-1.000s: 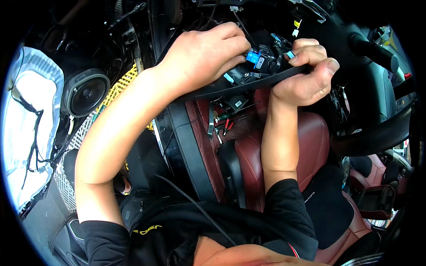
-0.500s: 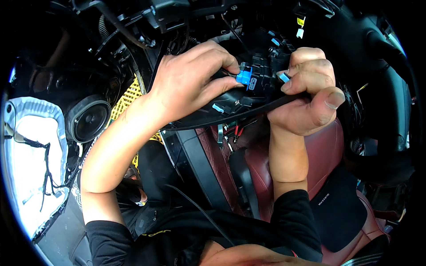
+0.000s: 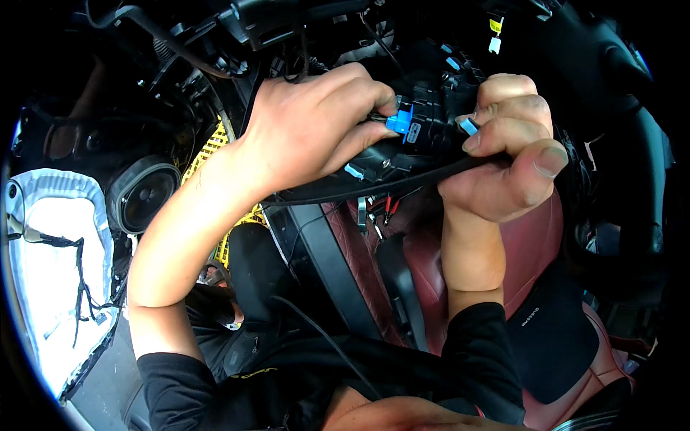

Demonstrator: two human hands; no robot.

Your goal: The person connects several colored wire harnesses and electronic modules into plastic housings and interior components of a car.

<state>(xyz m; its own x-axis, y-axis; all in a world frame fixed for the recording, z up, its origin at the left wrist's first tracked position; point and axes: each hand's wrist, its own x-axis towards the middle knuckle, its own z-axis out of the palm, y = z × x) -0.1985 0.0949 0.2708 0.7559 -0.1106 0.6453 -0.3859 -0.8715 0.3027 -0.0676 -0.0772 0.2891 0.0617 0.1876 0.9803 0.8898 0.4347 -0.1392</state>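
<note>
Between the thumb and forefinger of my left hand [image 3: 309, 126] is a blue wiring connector [image 3: 399, 122] with dark wires at its left side. It sits against the back of a black plastic dashboard trim panel [image 3: 431, 108]; how deeply it is seated I cannot tell. My right hand [image 3: 514, 154] is closed around the panel's right end, fingers curled over the back and thumb at the near edge. A light-blue clip [image 3: 468, 126] shows beside its fingers. Another light-blue clip [image 3: 353, 172] is on the panel near my left thumb.
A dark red leather seat [image 3: 535, 233] and a black console lie below the panel. At the left are a round speaker [image 3: 147, 197] and an open door lining. The steering wheel [image 3: 650, 165] stands at the right. Red-handled pliers [image 3: 390, 208] lie beyond the console; a white-and-yellow plug [image 3: 494, 44] hangs above.
The whole view has shifted slightly. My left hand keeps its pinch on the blue connector and my right hand its hold on the panel.
</note>
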